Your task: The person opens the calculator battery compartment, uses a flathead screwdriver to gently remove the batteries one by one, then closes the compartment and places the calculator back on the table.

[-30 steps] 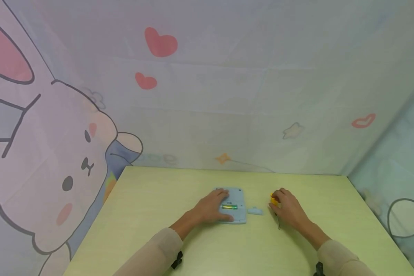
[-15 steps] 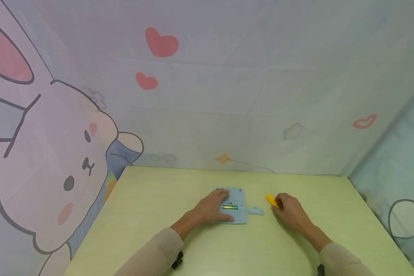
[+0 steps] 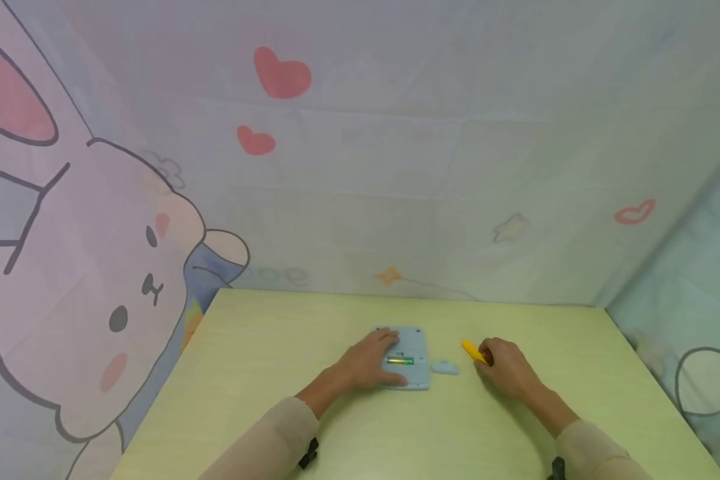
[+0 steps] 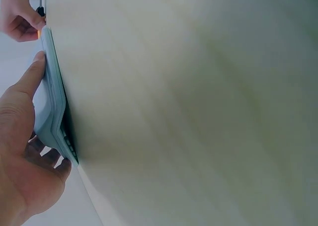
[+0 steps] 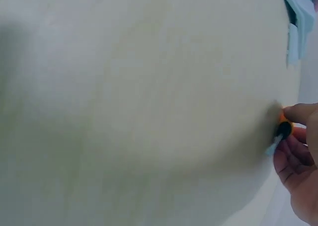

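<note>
Spanning the pale blue device (image 3: 413,341) at the lower centre of the frame, the left hand (image 3: 365,361) has its thumb over the near part and its fingers over the far left corner; its grip is closed about the device, and the left wrist view shows fingertips bent against the edge at lower left; the device lies on the bench (image 3: 264,373), a green and gold battery (image 3: 400,361) set crosswise in its upper face.

Just right of it lies a small pale blue piece (image 3: 445,368) with a little tab on its upper edge, apart from the device; farther right, the right hand (image 3: 507,368) pinches a yellow tool (image 3: 473,350) between thumb and fingers; the yellow end slants out toward the upper left of the hand, while the right wrist view, at its right edge, shows a black collar (image 5: 284,130) and a pale shaft (image 5: 273,146) pointing lower left.

Cream sleeves (image 3: 273,437) enter from the bottom of the frame, black fittings (image 3: 309,453) below the cuffs; behind the bench hangs a pale backdrop (image 3: 396,167), with a large rabbit (image 3: 138,247) at left and two solid pink hearts (image 3: 282,77) at upper centre-left.
</note>
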The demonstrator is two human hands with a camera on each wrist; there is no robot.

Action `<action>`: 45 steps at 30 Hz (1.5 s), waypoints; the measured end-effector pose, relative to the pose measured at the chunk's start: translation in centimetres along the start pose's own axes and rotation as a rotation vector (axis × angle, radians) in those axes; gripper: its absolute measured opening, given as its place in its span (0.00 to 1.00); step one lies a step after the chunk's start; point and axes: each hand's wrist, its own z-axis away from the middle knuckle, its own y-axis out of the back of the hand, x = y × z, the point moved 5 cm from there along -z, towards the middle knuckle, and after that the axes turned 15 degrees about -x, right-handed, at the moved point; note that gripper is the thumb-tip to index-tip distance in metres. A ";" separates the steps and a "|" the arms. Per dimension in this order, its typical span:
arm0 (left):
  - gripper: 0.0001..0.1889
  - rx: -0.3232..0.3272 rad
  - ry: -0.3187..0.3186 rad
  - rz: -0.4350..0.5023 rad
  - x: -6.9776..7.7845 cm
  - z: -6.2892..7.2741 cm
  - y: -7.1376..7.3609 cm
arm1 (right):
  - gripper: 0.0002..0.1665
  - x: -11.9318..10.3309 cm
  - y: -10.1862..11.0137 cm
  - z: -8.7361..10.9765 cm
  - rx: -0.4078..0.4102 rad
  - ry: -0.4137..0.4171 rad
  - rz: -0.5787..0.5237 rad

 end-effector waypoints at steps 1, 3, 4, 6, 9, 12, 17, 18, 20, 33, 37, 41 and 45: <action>0.52 0.001 0.000 0.001 0.0 0.0 0.0 | 0.09 0.0 0.1 -0.1 -0.016 -0.002 0.005; 0.52 0.002 0.002 0.000 0.0 0.0 0.0 | 0.10 0.0 0.3 -0.3 -0.045 -0.004 0.007; 0.52 0.003 0.003 0.001 0.0 0.0 0.0 | 0.10 0.0 0.5 -0.4 -0.059 -0.006 0.005; 0.52 0.002 0.006 -0.002 0.0 -0.1 0.0 | 0.12 -0.1 0.7 -0.5 -0.084 -0.008 -0.001; 0.52 -0.002 0.007 -0.003 0.0 -0.2 -0.1 | 0.15 -0.1 0.9 -0.5 -0.117 -0.026 -0.026; 0.53 0.002 0.005 -0.006 0.0 -0.2 -0.2 | 0.17 -0.2 1.0 -0.5 -0.143 -0.056 -0.063; 0.52 0.010 0.000 0.000 0.1 0.0 0.0 | 0.18 -0.6 1.5 -0.5 -0.150 -0.051 -0.113; 0.52 0.010 -0.002 0.002 0.2 0.0 0.0 | 0.17 -0.6 1.6 -0.5 -0.144 -0.042 -0.115; 0.52 0.009 -0.002 0.000 0.1 0.0 -0.1 | 0.15 -0.8 1.9 -0.6 -0.125 -0.018 -0.122; 0.52 0.005 0.004 0.005 0.0 -0.2 -0.2 | 0.13 -1.8 3.5 -1.4 -0.065 -0.006 -0.251; 0.52 0.003 0.003 0.010 0.1 -0.2 -0.2 | 0.13 -2.2 3.6 -1.5 -0.062 -0.018 -0.390; 0.52 0.004 0.000 0.002 0.1 -0.2 -0.1 | 0.14 -2.8 3.8 -1.4 -0.062 -0.010 -0.526; 0.52 0.007 -0.002 -0.007 0.0 -0.2 -0.1 | 0.16 -3.3 3.9 -1.5 -0.065 -0.003 -0.617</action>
